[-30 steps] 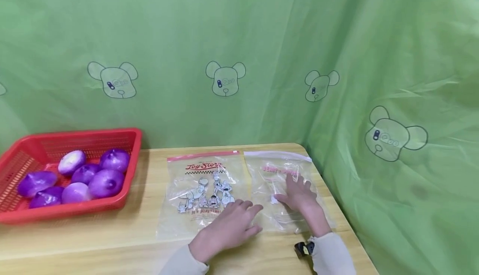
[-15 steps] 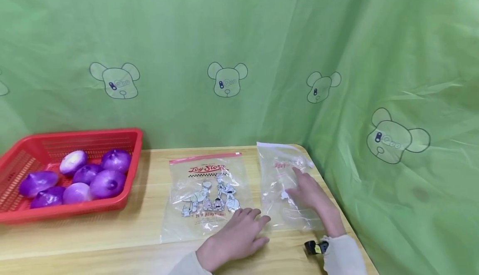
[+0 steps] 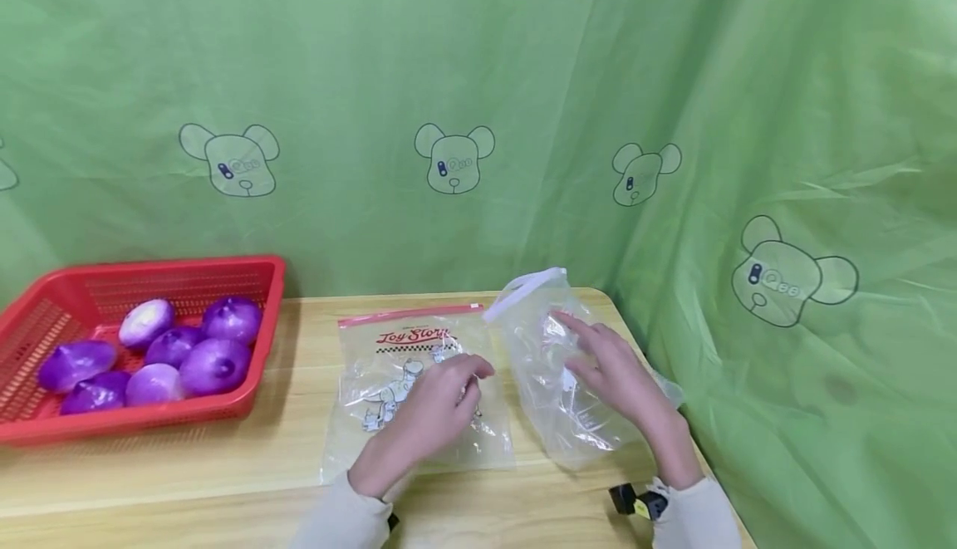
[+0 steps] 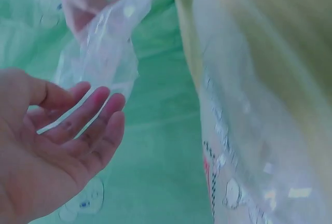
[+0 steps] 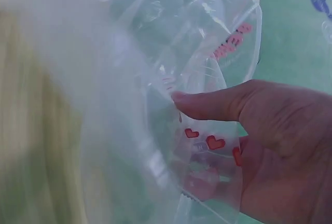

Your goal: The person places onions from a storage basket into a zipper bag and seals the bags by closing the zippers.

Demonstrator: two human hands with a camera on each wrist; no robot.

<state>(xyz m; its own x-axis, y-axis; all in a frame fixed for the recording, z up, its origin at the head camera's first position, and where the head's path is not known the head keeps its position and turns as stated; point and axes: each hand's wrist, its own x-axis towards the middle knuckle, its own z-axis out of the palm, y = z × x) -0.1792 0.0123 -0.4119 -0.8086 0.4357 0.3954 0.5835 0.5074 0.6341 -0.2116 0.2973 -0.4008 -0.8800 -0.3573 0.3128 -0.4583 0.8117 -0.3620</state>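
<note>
A clear zip bag (image 3: 523,366) with a white zip edge is lifted off the right of the table, its body creased. My right hand (image 3: 628,383) pinches it; in the right wrist view the thumb lies in front of the film (image 5: 140,94) and the fingers show through from behind, near red hearts. To the left, a second clear zip bag (image 3: 366,374) with a red zip and "Toy Story" print lies flat. Over it hovers my left hand (image 3: 429,404), hiding part of the print. Its fingers are loosely bent and hold nothing in the left wrist view.
A red plastic basket (image 3: 149,267) holding several purple onions (image 3: 215,366) stands at the left of the wooden table (image 3: 262,482). Green curtain (image 3: 336,225) with bear heads hangs behind and along the right side.
The white-zip bag, flat at first, has been slid, then raised and tilted by my right hand, its zip end swinging left. My left hand has moved up and left over the printed bag.
</note>
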